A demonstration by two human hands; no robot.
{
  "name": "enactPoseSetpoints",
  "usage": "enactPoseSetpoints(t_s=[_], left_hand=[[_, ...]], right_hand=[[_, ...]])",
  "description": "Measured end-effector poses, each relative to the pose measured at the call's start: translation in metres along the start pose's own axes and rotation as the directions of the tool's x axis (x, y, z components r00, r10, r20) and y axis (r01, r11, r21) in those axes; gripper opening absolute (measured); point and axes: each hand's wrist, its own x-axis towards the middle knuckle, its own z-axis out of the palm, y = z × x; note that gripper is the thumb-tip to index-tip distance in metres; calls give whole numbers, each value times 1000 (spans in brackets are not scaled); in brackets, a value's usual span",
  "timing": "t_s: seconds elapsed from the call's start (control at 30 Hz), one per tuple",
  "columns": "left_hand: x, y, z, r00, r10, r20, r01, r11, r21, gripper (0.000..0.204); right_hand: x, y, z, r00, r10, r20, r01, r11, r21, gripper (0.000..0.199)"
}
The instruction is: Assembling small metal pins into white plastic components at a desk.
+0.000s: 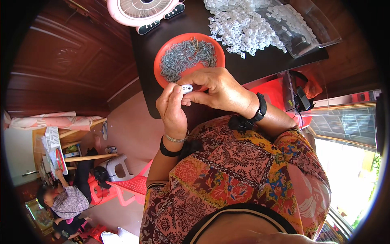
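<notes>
Seemingly both hands (195, 95) around clip (187, 88).

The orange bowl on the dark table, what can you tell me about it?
The orange bowl is round and shallow, plastic by its look, and sits flat on the dark table near its front edge. A heap of small grey metal bits covers most of its floor, with a few thin sticks on top. The right hand hides its near rim; whether the hand touches it cannot be told. White plastic pieces lie apart to its right.

Daylight floods in overexposed at lower right, the fisheye rim bends edges and blackens the corners.
</notes>
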Motion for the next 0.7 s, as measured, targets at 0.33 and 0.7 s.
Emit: enactPoseSetpoints(t_s=[0.33, 0.7], left_hand=[[-1, 9, 4, 993, 118, -15, -112, 971, 211, 30], [-2, 6, 4, 997, 79, 3, -79, 985, 156, 25]], right_hand=[[-1, 12, 3, 999, 29, -13, -25, 967, 254, 23], [0, 8, -20, 997, -81, -15, 79, 992, -98, 29]])
